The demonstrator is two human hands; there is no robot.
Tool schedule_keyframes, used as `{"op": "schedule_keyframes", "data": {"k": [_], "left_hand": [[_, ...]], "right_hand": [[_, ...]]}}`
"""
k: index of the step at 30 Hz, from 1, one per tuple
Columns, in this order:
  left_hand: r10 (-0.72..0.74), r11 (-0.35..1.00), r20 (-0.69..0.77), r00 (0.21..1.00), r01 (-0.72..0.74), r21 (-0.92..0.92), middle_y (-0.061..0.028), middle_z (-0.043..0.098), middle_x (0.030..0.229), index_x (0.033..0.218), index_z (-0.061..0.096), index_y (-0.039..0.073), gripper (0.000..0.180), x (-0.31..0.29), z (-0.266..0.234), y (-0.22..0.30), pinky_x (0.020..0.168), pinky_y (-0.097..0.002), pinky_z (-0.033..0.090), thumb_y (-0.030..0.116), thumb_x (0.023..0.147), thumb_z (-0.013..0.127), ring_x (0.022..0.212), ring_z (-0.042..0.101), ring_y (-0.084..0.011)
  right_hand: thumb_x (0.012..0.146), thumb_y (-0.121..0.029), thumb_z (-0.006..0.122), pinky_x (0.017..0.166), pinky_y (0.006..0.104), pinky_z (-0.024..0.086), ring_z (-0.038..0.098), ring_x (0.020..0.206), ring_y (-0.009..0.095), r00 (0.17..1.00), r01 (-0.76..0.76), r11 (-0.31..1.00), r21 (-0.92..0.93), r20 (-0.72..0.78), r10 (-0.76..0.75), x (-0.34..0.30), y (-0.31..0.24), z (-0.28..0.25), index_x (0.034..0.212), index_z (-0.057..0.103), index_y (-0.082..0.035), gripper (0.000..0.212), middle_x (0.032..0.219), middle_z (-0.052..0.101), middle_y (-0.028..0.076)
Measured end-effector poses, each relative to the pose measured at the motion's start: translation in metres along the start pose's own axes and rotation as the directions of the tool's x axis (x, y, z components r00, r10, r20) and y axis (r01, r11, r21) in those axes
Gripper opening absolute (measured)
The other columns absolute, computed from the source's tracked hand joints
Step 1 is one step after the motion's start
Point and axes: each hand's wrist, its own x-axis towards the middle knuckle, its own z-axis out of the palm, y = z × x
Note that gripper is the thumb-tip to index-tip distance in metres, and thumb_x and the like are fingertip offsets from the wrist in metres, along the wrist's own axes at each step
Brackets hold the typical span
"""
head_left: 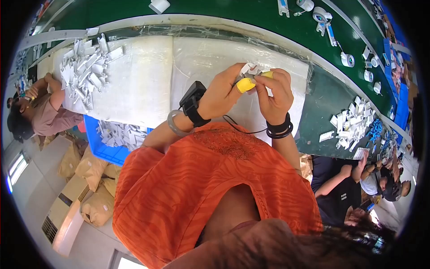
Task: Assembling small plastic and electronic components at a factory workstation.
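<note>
Both my hands meet over the white-covered bench, around a small white plastic part [251, 69]. My left hand [226, 89] is closed on the part's left side, its thumb wrapped in yellow tape. From the right, my right hand [276, 92] pinches at the same part with thumb and forefinger, and yellow shows on a fingertip there too. The fingers cover most of the part, so its full shape is hidden. A black device is strapped to my left wrist, and dark bands circle my right wrist.
A pile of white plastic parts [89, 67] lies at the bench's left. A blue crate [101, 148] of similar parts stands below it. More white parts [351, 121] are heaped at right. Beyond the bench edge, a green conveyor [251, 13] carries white rolls. Co-workers sit on both sides.
</note>
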Motion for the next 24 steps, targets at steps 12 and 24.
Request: {"op": "schedule_keyframes", "data": {"k": [12,24], "left_hand": [[0.0,0.994,-0.003,1.0,0.0,0.107,-0.0065,0.062,0.079,0.118,0.055,0.001,0.024,0.003,-0.01,-0.003,0.061,-0.0264,0.048,0.005,0.095,0.047,0.064,0.058,-0.0149],[-0.044,0.994,0.053,0.998,0.049,-0.098,-0.0098,0.065,0.098,0.118,0.053,0.0,0.023,-0.005,-0.011,-0.006,0.065,-0.0253,0.052,0.009,0.097,0.056,0.073,0.062,-0.0138]], "right_hand": [[0.071,-0.002,0.077,0.085,0.0377,0.048,0.058,0.092,0.03,0.998,0.021,0.999,0.029,0.052,-0.023,0.005,0.002,0.001,0.092,0.07,-0.008,0.022,0.094,0.062,0.009],[0.095,-0.016,0.063,0.077,0.021,0.048,0.057,0.096,0.007,0.683,-0.73,0.447,0.518,0.523,0.509,-0.013,0.032,0.005,0.131,0.053,-0.003,0.039,0.102,0.062,0.001]]}}
